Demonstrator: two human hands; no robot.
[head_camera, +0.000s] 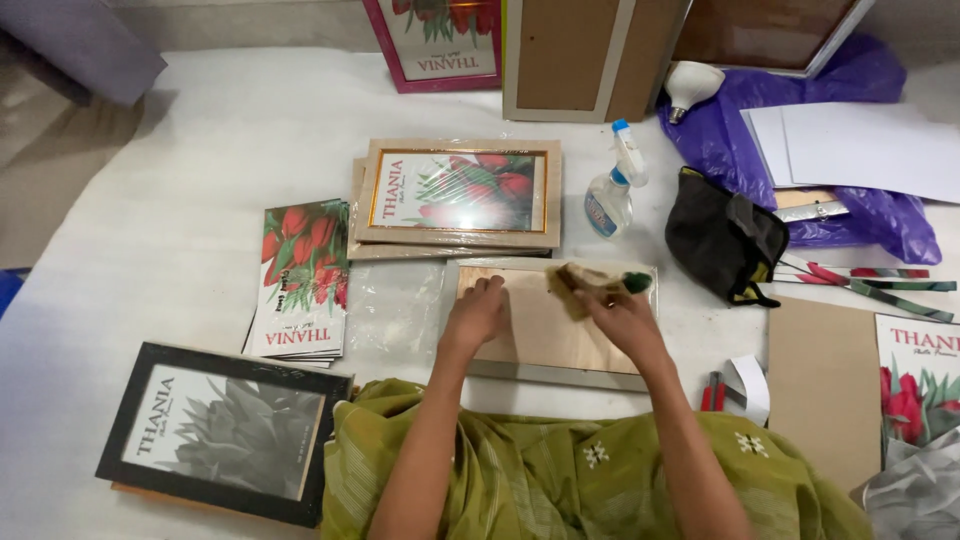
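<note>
A pale picture frame (556, 372) lies flat right in front of me, its brown panel (545, 330) facing up. My left hand (478, 312) presses down on the left part of that panel, fingers together. My right hand (622, 315) holds a crumpled brownish cloth (583, 285) against the panel's upper right area. A small green object (637, 282) shows just beyond the cloth; whether the hand holds it I cannot tell.
A spray bottle (612, 188) stands behind the frame beside a black pouch (725, 238). Stacked framed tulip prints (458, 192) lie further back, loose prints (302, 278) to the left, a black-framed picture (215, 432) at near left. Brown board (822, 385), purple plastic (860, 215) and a bulb (692, 85) are on the right.
</note>
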